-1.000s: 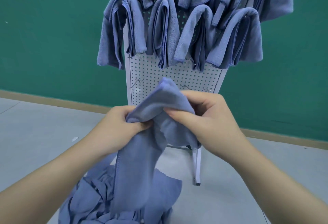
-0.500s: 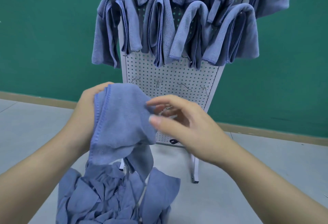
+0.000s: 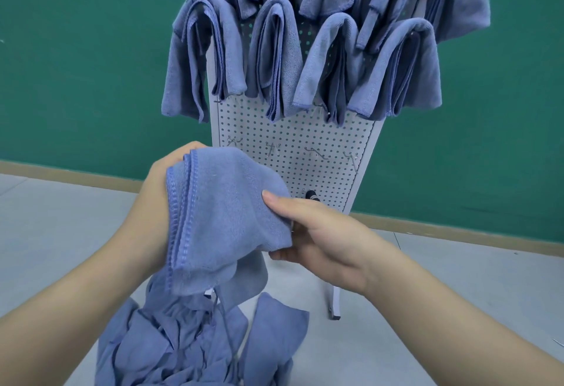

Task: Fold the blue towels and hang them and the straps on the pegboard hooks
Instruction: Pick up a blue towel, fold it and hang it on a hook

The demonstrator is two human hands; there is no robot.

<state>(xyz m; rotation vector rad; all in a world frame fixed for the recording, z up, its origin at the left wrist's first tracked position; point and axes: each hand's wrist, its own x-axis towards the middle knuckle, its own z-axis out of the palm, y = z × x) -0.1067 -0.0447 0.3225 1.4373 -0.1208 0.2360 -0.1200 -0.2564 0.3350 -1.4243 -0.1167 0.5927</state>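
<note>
Right hand (image 3: 323, 242) now pinching folded towel (image 3: 225, 217), left hand (image 3: 158, 202) gripping its edge, four empty hooks (image 3: 271, 149), four towels hung just above

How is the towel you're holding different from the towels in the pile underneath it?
The held towel is folded flat, its stitched edges lined up; the pile of towels is crumpled and loose. The held towel is up in both hands, left hand and right hand; the pile lies low down. Both are blue.
</note>
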